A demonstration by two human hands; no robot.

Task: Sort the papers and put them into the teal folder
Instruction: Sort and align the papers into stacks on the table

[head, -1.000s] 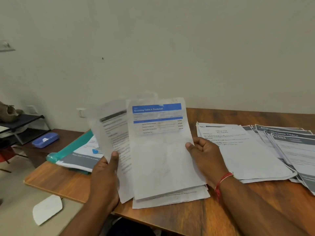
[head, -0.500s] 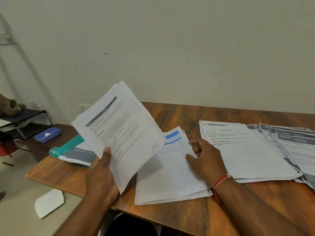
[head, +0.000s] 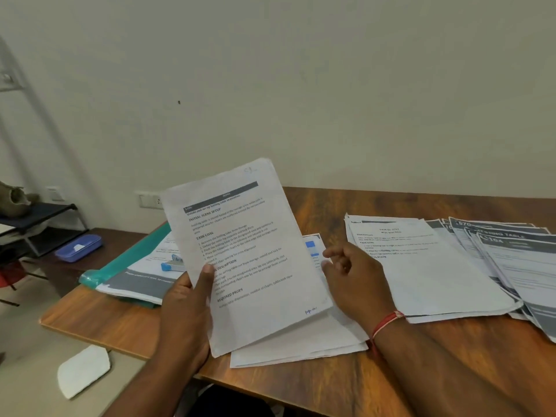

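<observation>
My left hand (head: 188,311) grips a few printed sheets (head: 243,251) by their lower left edge and holds them upright above the wooden table (head: 316,383). Behind them a small pile with a blue-headed page (head: 304,347) lies flat. My right hand (head: 353,276), a red thread on its wrist, hovers over that pile with fingers apart and nothing in it. The teal folder (head: 129,260) lies open at the table's left end, holding papers and a blue clip (head: 173,264). White sheets (head: 427,272) and a fan of grey-headed pages (head: 517,260) lie to the right.
The table's left corner ends near the folder. Beyond it stands a low dark side table with a blue box (head: 78,247) and a black rack (head: 39,224). A white scrap (head: 84,368) lies on the floor. A plain wall runs behind the table.
The blue-headed page went down flat onto the pile and my right hand let go of it. My left hand swung its sheets rightward, in front of the pile.
</observation>
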